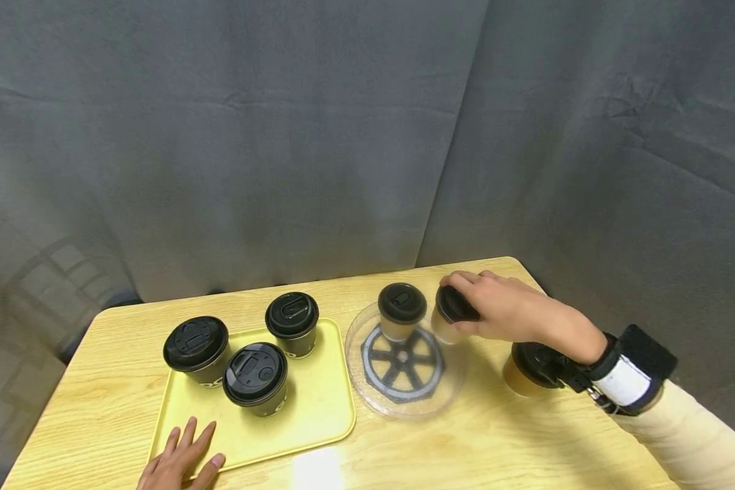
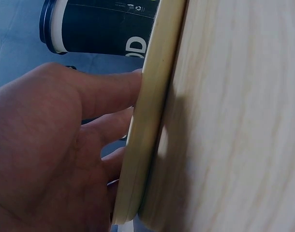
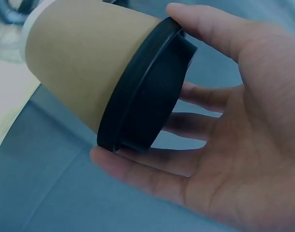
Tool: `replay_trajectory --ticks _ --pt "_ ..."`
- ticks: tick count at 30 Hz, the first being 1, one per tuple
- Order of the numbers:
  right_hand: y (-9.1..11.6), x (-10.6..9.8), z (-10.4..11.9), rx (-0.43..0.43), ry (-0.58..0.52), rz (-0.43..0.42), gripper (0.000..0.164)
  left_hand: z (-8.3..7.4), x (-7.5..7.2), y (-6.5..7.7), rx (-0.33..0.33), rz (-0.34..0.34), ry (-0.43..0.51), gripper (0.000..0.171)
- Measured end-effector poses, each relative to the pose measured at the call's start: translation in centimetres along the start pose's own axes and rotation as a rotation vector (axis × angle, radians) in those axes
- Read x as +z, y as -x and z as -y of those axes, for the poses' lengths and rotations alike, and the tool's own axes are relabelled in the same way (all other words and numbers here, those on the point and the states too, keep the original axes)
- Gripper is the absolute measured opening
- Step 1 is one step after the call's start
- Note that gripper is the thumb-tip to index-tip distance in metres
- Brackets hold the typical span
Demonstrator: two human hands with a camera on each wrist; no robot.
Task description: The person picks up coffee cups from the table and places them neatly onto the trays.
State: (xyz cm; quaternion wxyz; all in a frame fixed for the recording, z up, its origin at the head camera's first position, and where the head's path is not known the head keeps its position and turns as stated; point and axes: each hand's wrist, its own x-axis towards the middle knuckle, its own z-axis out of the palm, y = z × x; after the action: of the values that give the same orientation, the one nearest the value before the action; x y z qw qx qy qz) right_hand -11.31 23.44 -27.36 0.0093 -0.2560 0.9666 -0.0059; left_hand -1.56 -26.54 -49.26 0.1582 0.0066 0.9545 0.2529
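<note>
My right hand (image 1: 505, 306) grips a brown paper coffee cup (image 3: 84, 58) by the rim of its black lid (image 1: 456, 304), thumb on one side and fingers on the other. In the head view that cup is at the right edge of a clear round turntable (image 1: 354, 371); whether its base touches the turntable I cannot tell. Another brown lidded cup (image 1: 403, 304) stands at the back of the turntable. My left hand (image 1: 180, 463) has its fingers spread and rests at the front left of a yellow tray (image 1: 312, 415). The left wrist view shows those fingertips against the tray's edge.
Three dark lidded cups stand on the tray: a left one (image 1: 196, 344), a front one (image 1: 255, 373) and a back one (image 1: 292, 316). Another brown lidded cup (image 1: 527, 374) stands on the wooden table under my right wrist. Grey curtain (image 1: 282, 150) hangs behind the table.
</note>
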Motion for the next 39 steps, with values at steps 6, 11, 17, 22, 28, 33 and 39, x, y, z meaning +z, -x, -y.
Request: replay_trajectory --ticks 6,11,17,22,28,33,39 --pt "-0.2 0.2 2.5 -0.063 -0.048 0.018 0.052 0.4 0.2 0.1 0.012 -0.024 0.000 0.072" --pt "-0.4 1.1 4.1 -0.086 -0.055 0.055 0.060 0.6 0.6 0.2 0.031 -0.053 0.021 0.072" --pt "-0.5 2.5 5.2 -0.110 -0.084 0.073 0.061 0.3 0.5 0.4 0.017 -0.040 0.034 0.073" --pt "-0.5 3.8 5.9 -0.125 -0.083 0.093 0.060 -0.3 0.1 0.5 -0.004 -0.006 0.045 0.073" --pt "-0.5 5.8 6.4 -0.138 -0.071 0.112 0.061 -0.8 -0.1 0.8 0.003 -0.019 0.046 0.070" --pt "-0.4 6.9 6.6 -0.132 -0.069 0.079 0.060 -0.8 0.0 0.7 0.010 -0.027 0.048 0.070" --pt "-0.4 6.9 6.8 -0.114 -0.088 0.081 0.063 -0.5 0.1 0.3 0.010 -0.022 0.036 0.071"
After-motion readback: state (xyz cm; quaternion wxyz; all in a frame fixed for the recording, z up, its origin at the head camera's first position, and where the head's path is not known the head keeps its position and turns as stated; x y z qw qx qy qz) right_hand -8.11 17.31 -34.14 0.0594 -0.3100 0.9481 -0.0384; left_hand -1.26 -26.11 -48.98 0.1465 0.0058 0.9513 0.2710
